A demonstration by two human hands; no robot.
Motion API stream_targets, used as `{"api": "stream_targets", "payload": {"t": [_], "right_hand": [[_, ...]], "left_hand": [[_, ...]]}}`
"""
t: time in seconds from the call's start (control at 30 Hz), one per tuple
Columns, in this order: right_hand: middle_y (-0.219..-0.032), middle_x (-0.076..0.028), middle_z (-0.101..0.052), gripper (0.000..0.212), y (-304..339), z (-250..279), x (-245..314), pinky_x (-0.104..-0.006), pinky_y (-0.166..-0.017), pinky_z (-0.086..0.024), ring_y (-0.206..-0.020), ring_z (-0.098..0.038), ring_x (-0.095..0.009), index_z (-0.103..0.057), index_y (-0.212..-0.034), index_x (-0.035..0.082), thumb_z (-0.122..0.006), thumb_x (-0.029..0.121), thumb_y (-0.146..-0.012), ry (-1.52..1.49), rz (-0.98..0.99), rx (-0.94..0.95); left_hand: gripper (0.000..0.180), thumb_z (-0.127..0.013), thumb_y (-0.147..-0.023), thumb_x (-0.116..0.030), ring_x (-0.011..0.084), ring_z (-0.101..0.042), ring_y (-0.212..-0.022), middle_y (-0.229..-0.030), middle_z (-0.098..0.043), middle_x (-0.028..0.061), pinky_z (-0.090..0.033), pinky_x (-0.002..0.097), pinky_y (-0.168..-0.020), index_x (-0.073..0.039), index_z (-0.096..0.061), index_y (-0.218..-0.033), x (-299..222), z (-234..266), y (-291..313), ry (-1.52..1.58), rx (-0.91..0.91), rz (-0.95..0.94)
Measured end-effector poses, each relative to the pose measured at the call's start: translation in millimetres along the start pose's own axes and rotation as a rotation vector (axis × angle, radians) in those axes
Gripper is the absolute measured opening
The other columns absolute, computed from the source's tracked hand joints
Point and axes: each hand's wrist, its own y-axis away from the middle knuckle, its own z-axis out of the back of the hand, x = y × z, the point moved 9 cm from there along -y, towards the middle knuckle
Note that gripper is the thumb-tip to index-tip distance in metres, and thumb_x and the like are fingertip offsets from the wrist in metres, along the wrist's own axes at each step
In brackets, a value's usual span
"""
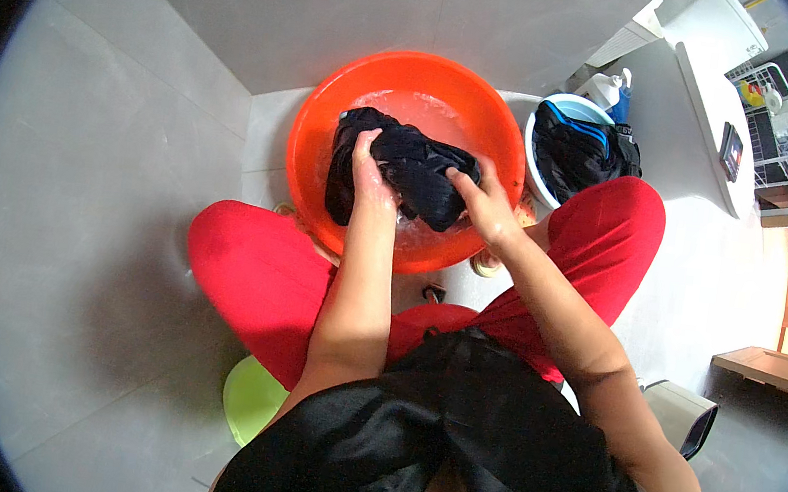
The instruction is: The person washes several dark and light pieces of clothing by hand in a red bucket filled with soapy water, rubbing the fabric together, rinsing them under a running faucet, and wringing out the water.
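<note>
A wet black garment (412,170) lies bunched over soapy water in a large orange basin (318,106) between my knees. My left hand (369,167) grips its left part, with the thumb side pressed into the cloth. At the garment's right end, my right hand (485,198) holds the fabric, thumb on top and the other fingers partly hidden behind it. Suds show around the cloth. What kind of garment it is, I cannot tell from the folds.
Right of the basin stands a pale blue tub (537,170) holding dark clothes with blue stripes (575,150). Bottles (606,90) stand behind it. Grey walls (140,169) close in at left and back. A green bucket (250,400) sits behind my left leg, a bin (676,414) at right.
</note>
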Motion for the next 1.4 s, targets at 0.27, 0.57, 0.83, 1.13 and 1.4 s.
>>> {"api": "stream_targets", "payload": {"t": [0.27, 0.57, 0.83, 1.13, 1.4], "right_hand": [[-0.123, -0.031, -0.044, 0.1, 6.7, -33.2, 64.5, -0.0454, -0.094, -0.043, -0.112, -0.047, -0.047, -0.021, -0.14, 0.001, -0.077, 0.026, -0.061, 0.976, 0.575, 0.048], [-0.066, -0.014, -0.062, 0.039, -41.0, -47.9, -7.1, -0.0352, -0.062, -0.05, -0.063, -0.063, -0.025, -0.058, -0.083, -0.005, -0.075, 0.018, -0.057, 0.419, 0.234, 0.654], [-0.067, -0.007, -0.06, 0.022, -12.9, -79.4, -24.0, -0.0278, -0.045, -0.045, -0.054, -0.057, -0.015, -0.058, -0.077, 0.003, -0.071, 0.014, -0.064, 0.006, -0.106, 0.828], [-0.057, 0.0, -0.048, 0.019, 23.6, -100.2, -54.8, -0.0222, -0.035, -0.027, -0.04, -0.041, -0.01, -0.056, -0.078, 0.012, -0.068, 0.02, -0.066, -0.532, -0.626, 0.824], [-0.055, -0.001, -0.047, 0.015, 50.3, -107.4, -37.5, -0.0222, -0.032, -0.024, -0.035, -0.036, -0.009, -0.056, -0.077, 0.01, -0.065, 0.02, -0.072, -0.74, -0.72, 0.905]], "left_hand": [[0.035, -0.052, -0.078, -0.026, 0.0301, -0.064, -0.09, -0.097, -0.066, 0.0146, -0.051, 0.0424, -0.084, -0.002, -0.062, -0.1, 10.2, -1.3, -2.3, 0.116, 0.096, 0.034], [0.036, -0.056, -0.074, -0.022, 0.0275, -0.062, -0.082, -0.09, -0.062, 0.0164, -0.052, 0.0395, -0.078, 0.002, -0.056, -0.101, 2.8, -14.8, 17.5, 0.016, 0.094, -0.052], [0.045, -0.055, -0.071, -0.032, 0.0286, -0.063, -0.071, -0.078, -0.063, 0.0164, -0.053, 0.0376, -0.07, 0.006, -0.056, -0.096, -3.8, -0.7, 5.0, -0.256, 0.099, -0.016], [0.051, -0.056, -0.07, -0.037, 0.0284, -0.063, -0.067, -0.075, -0.063, 0.0164, -0.053, 0.0348, -0.065, 0.006, -0.056, -0.098, 12.8, 9.3, 0.4, -0.349, 0.079, 0.162], [0.058, -0.058, -0.069, -0.04, 0.0277, -0.064, -0.066, -0.078, -0.063, 0.018, -0.054, 0.0321, -0.062, 0.009, -0.054, -0.101, 25.7, 4.2, 12.3, -0.243, 0.054, 0.279]]}}
